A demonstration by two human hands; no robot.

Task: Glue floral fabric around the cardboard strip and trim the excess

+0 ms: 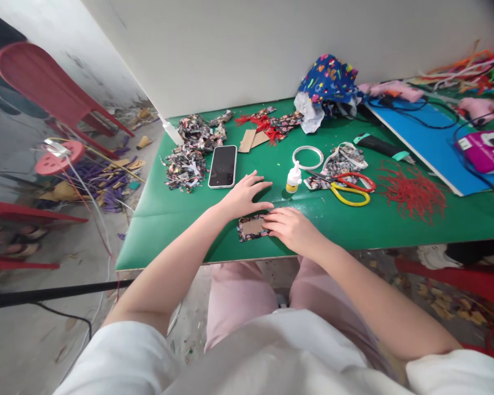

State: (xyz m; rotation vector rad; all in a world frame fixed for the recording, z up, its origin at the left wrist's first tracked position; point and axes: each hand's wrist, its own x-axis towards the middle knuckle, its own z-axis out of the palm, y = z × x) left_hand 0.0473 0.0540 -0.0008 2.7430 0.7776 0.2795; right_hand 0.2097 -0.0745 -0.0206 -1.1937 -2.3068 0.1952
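Observation:
A small cardboard rectangle edged with dark floral fabric (251, 226) lies flat near the table's front edge. My right hand (292, 227) rests over its right end, fingers stretched out and lying on it. Just above its top edge is my left hand (247, 196), fingers spread, holding nothing. Beyond the left hand lies a smartphone (223, 167) with a dark screen. A small white glue bottle (293, 178) with a yellow label stands to the right. Scissors (349, 186) with red and yellow handles lie farther right, partly over a floral fabric piece (342, 160).
On the green table (181, 219) are a fabric scrap heap (193, 148), cardboard strips (253, 141), a tape roll (308, 157), a black-green cutter (382, 147) and red threads (415, 189). A blue board (428, 142), pink glue guns (395, 90) and cables occupy the right. Red chairs (53, 88) stand left.

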